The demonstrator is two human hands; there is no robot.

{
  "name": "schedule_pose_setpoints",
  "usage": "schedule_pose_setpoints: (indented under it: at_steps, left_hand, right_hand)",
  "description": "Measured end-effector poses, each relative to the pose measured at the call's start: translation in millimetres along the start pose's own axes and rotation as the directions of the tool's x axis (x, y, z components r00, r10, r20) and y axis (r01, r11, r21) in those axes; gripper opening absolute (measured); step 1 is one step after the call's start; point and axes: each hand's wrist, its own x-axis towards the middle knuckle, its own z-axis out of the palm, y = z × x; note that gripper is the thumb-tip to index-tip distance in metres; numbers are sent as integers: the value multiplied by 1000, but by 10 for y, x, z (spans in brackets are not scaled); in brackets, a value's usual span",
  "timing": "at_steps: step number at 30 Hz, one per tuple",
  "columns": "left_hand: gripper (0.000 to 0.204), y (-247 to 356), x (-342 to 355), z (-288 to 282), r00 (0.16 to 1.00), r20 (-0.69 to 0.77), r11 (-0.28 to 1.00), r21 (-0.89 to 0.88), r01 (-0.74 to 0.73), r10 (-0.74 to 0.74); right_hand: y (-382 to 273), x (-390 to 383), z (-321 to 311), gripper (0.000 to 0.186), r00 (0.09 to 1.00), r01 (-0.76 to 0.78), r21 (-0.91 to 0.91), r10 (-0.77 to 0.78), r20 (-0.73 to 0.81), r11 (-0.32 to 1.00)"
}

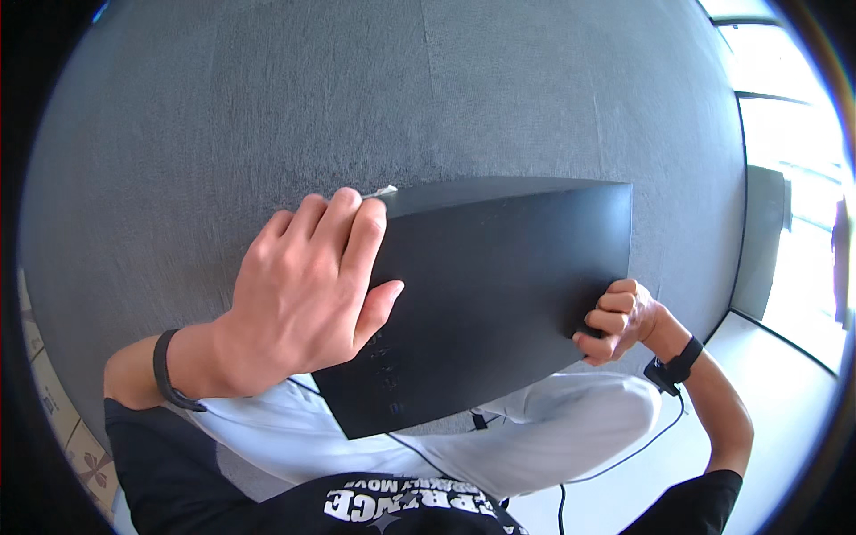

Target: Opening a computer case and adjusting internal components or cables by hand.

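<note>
A matte black box [490, 267] with flat sides is tilted in front of my body, above my crossed legs. My left hand [308, 276] is wrapped round its left end, fingers over the far edge and thumb on the broad face. A small whitish scrap [385, 191] shows beside those fingertips; its kind is unclear. At the right end, my right hand [615, 321] grips the edge with curled fingers. Small embossed or printed marks run down the broad face near the left end. The box's underside and its contents, if any, are hidden.
Grey carpet-like flooring [357, 89] spreads ahead. My legs in white trousers [553, 419] lie close under the box. Thin black cables [642, 448] run by my lap and right wrist. Bright windows [785, 134] line the right, and patterned cartons [85, 446] stand at the far left edge.
</note>
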Motion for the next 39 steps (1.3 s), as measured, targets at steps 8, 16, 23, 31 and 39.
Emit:
schedule_pose_setpoints:
  at_steps: [8,16,23,31,39]
  left_hand:
    - [48,-176,29,-491,999,-45,999,29,18,-17]
    - [48,11,20,-760,995,16,995,-7,103,-103]
    - [41,41,-1,-627,982,-1,981,-40,187,-188]
    - [30,32,63,-577,976,-77,979,-22,202,-203]
    - [28,-4,47,-680,983,-17,983,4,183,-183]
  right_hand:
    - [-66,555,-229,24,989,-8,56,16,-146,998]
    - [-153,614,-400,23,972,42,146,-6,-237,988]
    - [-125,547,-250,28,983,16,163,15,-185,987]
    - [-131,480,-355,47,999,-42,144,43,0,989]
    - [-163,571,-496,47,990,-110,126,97,103,986]
